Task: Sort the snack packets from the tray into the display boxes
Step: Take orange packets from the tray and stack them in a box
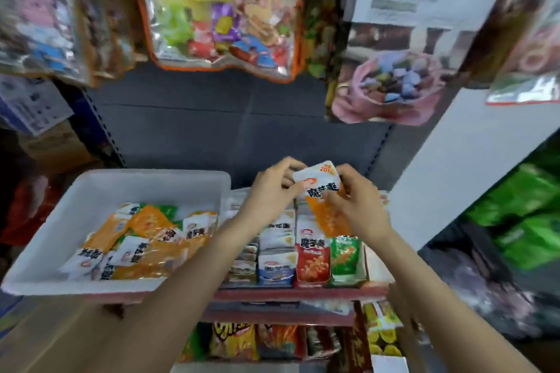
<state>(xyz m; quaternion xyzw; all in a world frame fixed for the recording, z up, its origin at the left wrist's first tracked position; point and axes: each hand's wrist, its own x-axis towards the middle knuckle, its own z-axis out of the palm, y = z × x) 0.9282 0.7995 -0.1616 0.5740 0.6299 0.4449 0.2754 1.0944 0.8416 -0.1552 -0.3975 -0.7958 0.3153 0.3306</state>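
Observation:
Both hands hold one orange-and-white snack packet (325,195) upright above the display boxes (312,260). My left hand (272,191) pinches its upper left edge. My right hand (354,206) grips its right side, fingers curled over the front. The display boxes hold upright rows of packets: blue-white, red and green ones. To the left, a white plastic tray (100,188) carries several orange-and-white packets (142,245) in a loose heap, with a few green ones under them.
Clear bags of assorted sweets (224,9) hang overhead, and a pink bag (394,88) hangs at right. A lower shelf holds chip bags (233,342). Green packages (524,215) are stacked at far right beside a white panel (472,160).

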